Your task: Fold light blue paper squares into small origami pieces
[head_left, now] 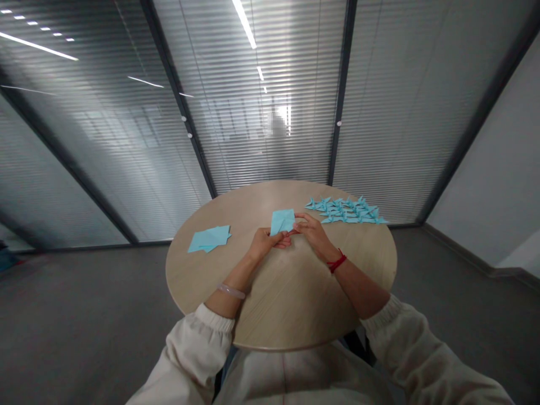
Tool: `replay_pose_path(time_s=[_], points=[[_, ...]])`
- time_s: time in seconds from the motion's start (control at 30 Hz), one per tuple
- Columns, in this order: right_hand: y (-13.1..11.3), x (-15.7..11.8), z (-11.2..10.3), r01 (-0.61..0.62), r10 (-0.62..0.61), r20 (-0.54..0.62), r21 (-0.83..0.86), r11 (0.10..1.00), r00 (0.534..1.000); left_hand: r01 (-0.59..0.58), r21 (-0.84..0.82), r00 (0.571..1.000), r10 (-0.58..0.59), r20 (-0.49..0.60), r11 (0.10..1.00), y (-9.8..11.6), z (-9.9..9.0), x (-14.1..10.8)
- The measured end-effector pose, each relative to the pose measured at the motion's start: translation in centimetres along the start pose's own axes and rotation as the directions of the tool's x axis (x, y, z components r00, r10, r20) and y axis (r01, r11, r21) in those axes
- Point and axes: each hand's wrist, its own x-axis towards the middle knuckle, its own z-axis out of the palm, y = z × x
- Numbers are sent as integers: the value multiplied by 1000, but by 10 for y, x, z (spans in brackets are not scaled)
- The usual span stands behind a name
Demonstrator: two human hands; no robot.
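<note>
Over the middle of the round table I hold a light-blue sheet of origami paper [282, 220], with fold lines showing on its face. My left hand [266, 243] grips its lower edge, the thumb in front and the fingers behind. At the paper's right edge, my right hand [313, 229] pinches the side and lower corner between thumb and fingers. Some fingertips are hidden behind the sheet. To the left on the table lies a small stack of light-blue paper sheets [209, 239]. Several folded light-blue paper cranes [346, 210] stand in rows at the far right.
The round wooden table [295, 298] reaches from my lap toward a glass wall with blinds [270, 152]. Grey floor [93, 315] surrounds it, and a white wall [485, 169] rises on the right.
</note>
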Motion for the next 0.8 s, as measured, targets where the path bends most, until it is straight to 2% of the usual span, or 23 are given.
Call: replay_pose_path(time_s=[0.13, 0.23, 0.33, 0.4, 0.6, 0.8], points=[[2, 0, 0, 78, -81, -36, -93, 993, 996, -15, -8, 1000, 15, 23, 1000, 0, 2, 0], [1, 0, 0, 91, -108, -104, -157, 983, 989, 10, -30, 999, -9, 42, 999, -3, 2, 2], [-2, 1, -2, 72, -104, -217, -152, 986, 971, 47, -64, 996, -42, 78, 997, -6, 0, 4], [-2, 2, -3, 50, -76, -251, -107, 993, 965, 39, -74, 995, -33, 91, 996, -6, -2, 4], [2, 1, 1, 31, -27, -154, 24, 999, 988, -12, -63, 996, 17, 87, 998, -3, -5, 3], [-2, 1, -1, 56, -78, -203, -111, 992, 976, 37, -100, 993, -25, 116, 994, -4, -3, 3]])
